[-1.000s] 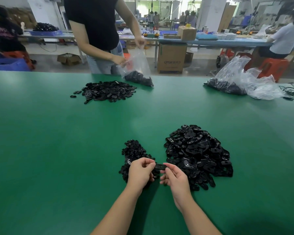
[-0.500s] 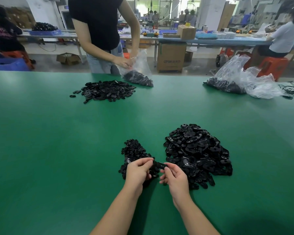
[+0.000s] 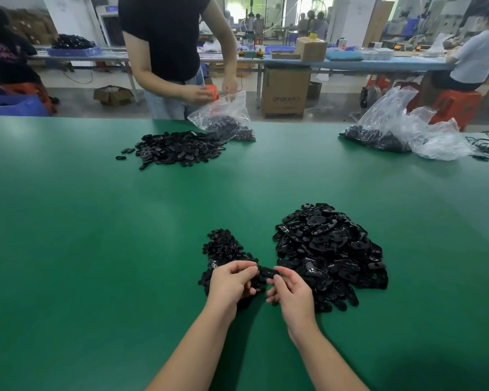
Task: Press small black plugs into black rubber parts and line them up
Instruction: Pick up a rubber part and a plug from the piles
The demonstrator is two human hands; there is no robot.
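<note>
Green work table (image 3: 82,249) ran the full width of the view. Far left of centre, a flat spread of black rubber pieces (image 3: 178,149) lay near the table's back edge; a person in a black top (image 3: 167,38) stood behind it, both hands at the mouth of a clear bag (image 3: 223,119) holding more black pieces. Nearer the wearer, a small heap of black plugs (image 3: 223,249) sat just left of the hands. Left hand (image 3: 232,280) had fingers curled, thumb and forefinger pinching the left end of a single black rubber part (image 3: 267,272), held just above the table between the two heaps. Right hand (image 3: 290,289) pinched the part's right end with its fingertips, other fingers loosely bent. Whether a plug was seated in it, could not tell. Just right of the hands, a large pile of black rubber parts (image 3: 331,249). Far right, a crumpled clear plastic bag (image 3: 407,131) with black pieces inside.
</note>
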